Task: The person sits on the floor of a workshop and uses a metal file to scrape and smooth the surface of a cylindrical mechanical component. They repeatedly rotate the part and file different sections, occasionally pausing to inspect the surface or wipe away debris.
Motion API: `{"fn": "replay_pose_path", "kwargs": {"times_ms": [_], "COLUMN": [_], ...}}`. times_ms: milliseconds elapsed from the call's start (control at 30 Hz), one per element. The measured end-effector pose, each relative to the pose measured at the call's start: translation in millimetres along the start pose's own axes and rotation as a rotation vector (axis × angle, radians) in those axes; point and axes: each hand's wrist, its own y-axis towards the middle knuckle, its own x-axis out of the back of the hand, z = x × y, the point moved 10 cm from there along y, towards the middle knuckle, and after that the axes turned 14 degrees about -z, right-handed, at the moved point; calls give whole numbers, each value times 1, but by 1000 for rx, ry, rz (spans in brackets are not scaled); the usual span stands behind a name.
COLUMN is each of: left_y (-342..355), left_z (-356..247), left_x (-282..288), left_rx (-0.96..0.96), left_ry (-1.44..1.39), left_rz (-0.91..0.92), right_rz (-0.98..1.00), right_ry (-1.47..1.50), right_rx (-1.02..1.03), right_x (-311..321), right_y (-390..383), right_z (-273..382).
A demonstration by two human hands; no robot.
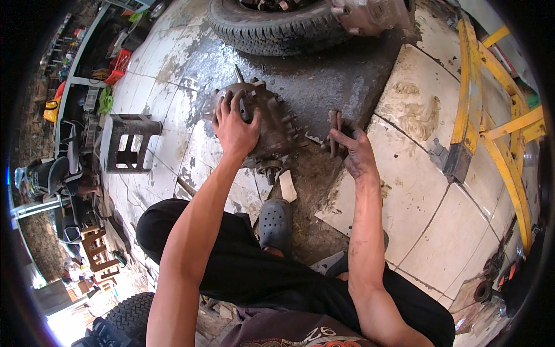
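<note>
A grimy, rust-brown gearbox housing, with a shaft sticking up at its far end and a flanged stub at its near end, sits on the floor in front of me. My left hand grips its top left side, fingers curled over the metal and thumb on the right, beside a dark oval spot. Just right of the housing and apart from it, my right hand is closed on dark, greasy bolts. How many bolts it holds is partly hidden by the fingers. Both hands are smeared with grease.
A large tyre lies beyond the housing, next to a brown metal casing. A yellow steel frame stands at right. To the left is a dark plastic stool. Oily patches cover the tiles, and a pale shard lies near my shoe.
</note>
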Motion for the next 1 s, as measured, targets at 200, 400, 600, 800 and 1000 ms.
{"fn": "replay_pose_path", "kwargs": {"times_ms": [200,400,600,800,1000], "left_y": [0,0,0,1,-1], "left_z": [1,1,1,0,2], "left_x": [-3,0,-5,-4,-2], "left_rx": [5,-4,4,-15,-18], "left_ry": [-21,-32,-39,12,14], "left_rz": [14,6,11,6,3], "right_rz": [-80,-158,-295,-200,-211], "right_ry": [51,-50,-426,-300,21], "right_rx": [-56,-95,62,14,-290], "right_x": [18,39,48,23,22], "right_y": [19,39,47,35,23], "right_z": [-22,-71,-120,-153,-154]}}
